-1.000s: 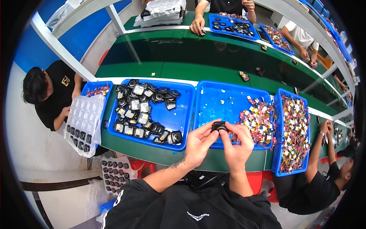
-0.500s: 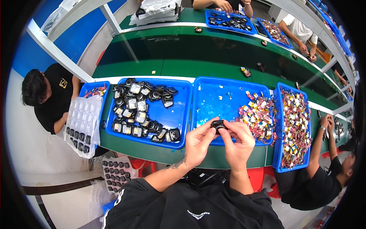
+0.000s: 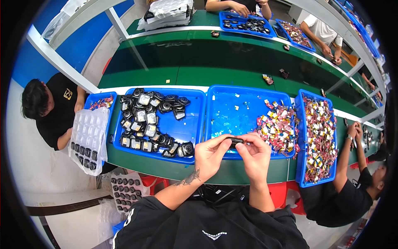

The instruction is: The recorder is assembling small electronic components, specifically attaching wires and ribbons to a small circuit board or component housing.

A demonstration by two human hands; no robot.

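My left hand [image 3: 210,155] and my right hand [image 3: 256,154] meet over the near rim of the middle blue tray [image 3: 248,96], both pinching one small black part [image 3: 234,141] between their fingertips. Left of my hands, another blue tray [image 3: 187,128] holds several black and silver parts [image 3: 147,120]. To the right, a pile of small red, white and yellow pieces [image 3: 279,124] lies in the middle tray's right end.
A narrow blue tray [image 3: 300,137] full of small coloured pieces stands at the right. A person in black sits at the left with a clear blister tray [image 3: 88,139]; another person works at the right. A green conveyor belt [image 3: 199,58] runs behind, with more trays and hands beyond.
My hands stay together on the black part at the middle tray's near edge; the fingers have shifted slightly around it. The view has tilted a little.
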